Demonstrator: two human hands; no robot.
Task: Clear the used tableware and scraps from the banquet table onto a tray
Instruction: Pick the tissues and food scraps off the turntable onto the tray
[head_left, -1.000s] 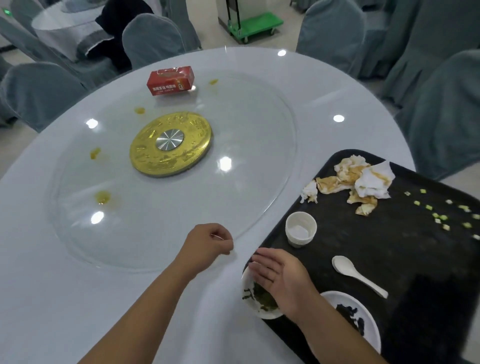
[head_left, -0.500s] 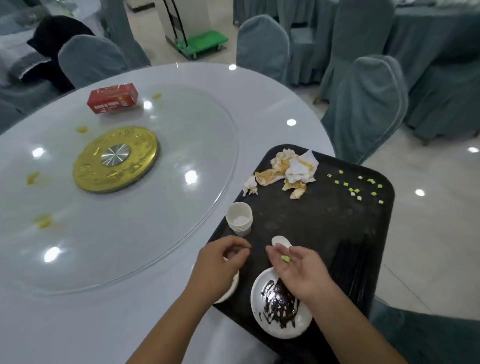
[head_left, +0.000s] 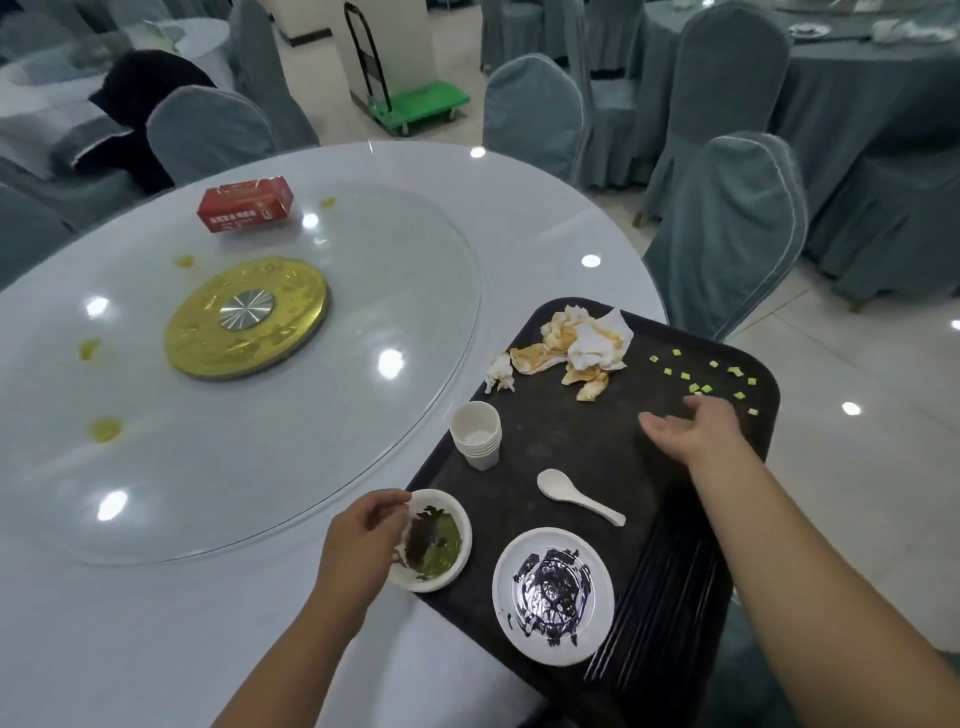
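A black tray (head_left: 649, 499) lies on the right part of the white round table (head_left: 519, 218). On it are crumpled stained napkins (head_left: 576, 348), a stack of white paper cups (head_left: 477, 435), a white spoon (head_left: 576, 496), a white plate (head_left: 553, 595) smeared with dark sauce, and several green scraps (head_left: 701, 376) at the far right. A small white bowl (head_left: 436, 540) with greenish leftovers overhangs the tray's left edge. My left hand (head_left: 363, 535) pinches that bowl's near-left rim. Palm up with fingers straight, my right hand (head_left: 691, 428) hovers over the tray beside the green scraps.
A glass turntable (head_left: 363, 467) with a gold hub (head_left: 247, 317) carries a red box (head_left: 245, 203) and yellow spills (head_left: 105, 428). Covered chairs (head_left: 727, 234) ring the table. A green cart (head_left: 415, 106) stands on the floor behind. The tray's right part overhangs the table edge.
My right hand, which pinched a green scrap near the plate, has moved out to the tray's far right and opened. My left hand stays at the bowl's rim. The view shifted.
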